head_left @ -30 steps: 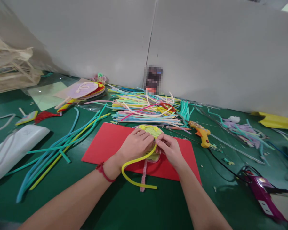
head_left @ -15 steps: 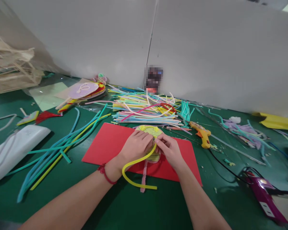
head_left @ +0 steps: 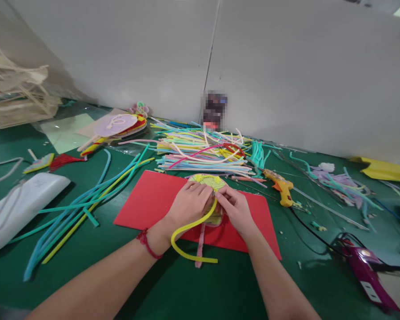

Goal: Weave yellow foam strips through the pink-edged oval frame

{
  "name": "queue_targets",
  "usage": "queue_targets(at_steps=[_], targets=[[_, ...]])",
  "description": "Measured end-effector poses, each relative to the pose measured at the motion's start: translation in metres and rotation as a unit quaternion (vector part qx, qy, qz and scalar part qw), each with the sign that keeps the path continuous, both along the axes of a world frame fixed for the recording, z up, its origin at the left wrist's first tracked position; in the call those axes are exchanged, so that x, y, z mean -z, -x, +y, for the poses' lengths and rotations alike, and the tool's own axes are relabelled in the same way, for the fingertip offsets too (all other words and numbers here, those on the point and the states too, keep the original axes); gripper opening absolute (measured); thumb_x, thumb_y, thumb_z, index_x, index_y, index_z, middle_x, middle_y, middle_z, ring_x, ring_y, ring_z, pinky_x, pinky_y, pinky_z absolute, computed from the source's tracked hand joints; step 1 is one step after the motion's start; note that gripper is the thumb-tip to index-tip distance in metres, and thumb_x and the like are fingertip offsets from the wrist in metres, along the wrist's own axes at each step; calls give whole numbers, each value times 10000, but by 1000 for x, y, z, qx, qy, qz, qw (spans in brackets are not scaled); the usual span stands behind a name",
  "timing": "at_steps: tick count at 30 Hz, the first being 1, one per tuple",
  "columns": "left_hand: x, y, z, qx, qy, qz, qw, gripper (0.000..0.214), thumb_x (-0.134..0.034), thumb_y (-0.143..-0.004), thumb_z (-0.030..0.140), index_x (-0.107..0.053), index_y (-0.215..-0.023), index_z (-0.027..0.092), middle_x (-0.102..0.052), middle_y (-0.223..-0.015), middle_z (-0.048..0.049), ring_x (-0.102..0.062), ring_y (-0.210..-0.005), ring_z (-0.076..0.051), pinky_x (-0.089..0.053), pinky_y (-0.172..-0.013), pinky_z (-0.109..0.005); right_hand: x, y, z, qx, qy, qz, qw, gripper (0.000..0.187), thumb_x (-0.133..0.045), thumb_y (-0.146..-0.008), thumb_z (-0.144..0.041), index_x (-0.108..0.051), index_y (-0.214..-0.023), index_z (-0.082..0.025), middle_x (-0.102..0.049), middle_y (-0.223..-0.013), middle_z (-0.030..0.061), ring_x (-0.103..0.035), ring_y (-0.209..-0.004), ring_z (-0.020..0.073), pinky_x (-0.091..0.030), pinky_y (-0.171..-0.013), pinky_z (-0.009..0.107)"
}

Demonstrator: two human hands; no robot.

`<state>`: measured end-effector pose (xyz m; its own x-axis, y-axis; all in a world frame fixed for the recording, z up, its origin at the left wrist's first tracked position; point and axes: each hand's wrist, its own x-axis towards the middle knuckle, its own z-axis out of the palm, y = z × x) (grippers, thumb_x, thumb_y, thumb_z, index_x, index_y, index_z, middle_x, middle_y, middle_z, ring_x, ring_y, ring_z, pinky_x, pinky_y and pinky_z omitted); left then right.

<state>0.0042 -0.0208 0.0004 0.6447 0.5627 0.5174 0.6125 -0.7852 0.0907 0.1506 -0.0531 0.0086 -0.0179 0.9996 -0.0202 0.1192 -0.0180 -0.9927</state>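
A small round yellow woven piece [head_left: 208, 180] lies on a red sheet [head_left: 146, 200] on the green table. My left hand [head_left: 188, 203] rests curled on the piece and presses it down. My right hand [head_left: 235, 209] pinches a yellow pipe cleaner [head_left: 186, 233] where it meets the piece. The pipe cleaner loops down toward me and ends on the green mat. A pink fuzzy stem [head_left: 200, 246] sticks out from under the piece toward me. A red cord is tied round my left wrist.
A pile of coloured pipe cleaners [head_left: 200, 153] lies behind the red sheet. Long teal and yellow ones [head_left: 83, 200] spread at left beside a white device [head_left: 16, 209]. An orange glue gun [head_left: 282, 184] and a purple tool [head_left: 366, 271] lie at right. Finished round pieces [head_left: 118, 126] sit back left.
Almost nothing differs. Both hands stay on the yellow piece, and the loop of the yellow pipe cleaner has shifted very slightly.
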Motion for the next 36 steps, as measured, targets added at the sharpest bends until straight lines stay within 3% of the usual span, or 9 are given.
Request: queue_targets(at_steps=[6, 9, 13, 16, 19, 25, 36], targets=[[-1, 0, 0, 8, 30, -33, 999, 299, -291, -911, 257, -500, -727, 151, -565, -678, -52, -526, -666, -182, -397, -666, -323, -1, -1, 0, -17, 40, 46, 998, 243, -585, -744, -398, -523, -647, -184, -518, -481, -40, -438, -429, 82, -330, -423, 202], [-2, 1, 1, 46, 133, -94, 986, 287, -276, -918, 221, -511, -771, 149, -584, -744, -55, -537, -725, -169, -422, -688, -302, -3, -5, 0, -26, 95, 104, 990, 250, -611, -724, -393, -513, -640, -178, -504, -468, -48, -403, -406, 63, -264, -389, 177], [-1, -2, 2, 83, 311, -242, 915, 231, -319, -919, 254, -523, -854, 168, -603, -819, -29, -556, -757, -129, -455, -678, -244, -7, -11, -2, -44, 155, 165, 973, 264, -637, -707, -375, -502, -622, -165, -471, -461, -51, -357, -381, 43, -194, -363, 165], [-2, -3, 3, 95, 375, -303, 871, 206, -356, -905, 281, -527, -868, 171, -615, -836, -29, -568, -770, -132, -472, -690, -252, -8, -13, -2, -49, 156, 195, 967, 267, -642, -700, -375, -506, -619, -160, -456, -453, -51, -336, -365, 39, -181, -352, 170], [-3, -3, 4, 95, 413, -318, 848, 240, -326, -910, 287, -520, -843, 162, -610, -793, -32, -569, -735, -132, -480, -677, -257, -8, -14, -2, -45, 152, 216, 963, 262, -652, -688, -371, -507, -619, -163, -446, -440, -56, -316, -350, 37, -162, -345, 174], [0, -1, 0, 102, 405, -269, 868, 279, -271, -926, 346, -482, -853, 178, -555, -767, -13, -530, -701, -115, -467, -652, -238, -7, -15, -2, -99, 171, 198, 960, 246, -636, -708, -334, -524, -583, -154, -453, -418, -55, -325, -330, 31, -194, -342, 168], [-8, 6, -2, 131, 399, -150, 895, 302, -231, -936, 330, -489, -901, 176, -560, -821, -18, -534, -744, -120, -435, -681, -231, -5, -19, -2, -140, 187, 231, 944, 234, -635, -713, -301, -538, -593, -126, -397, -384, -71, -219, -310, 0, -61, -362, 190]])
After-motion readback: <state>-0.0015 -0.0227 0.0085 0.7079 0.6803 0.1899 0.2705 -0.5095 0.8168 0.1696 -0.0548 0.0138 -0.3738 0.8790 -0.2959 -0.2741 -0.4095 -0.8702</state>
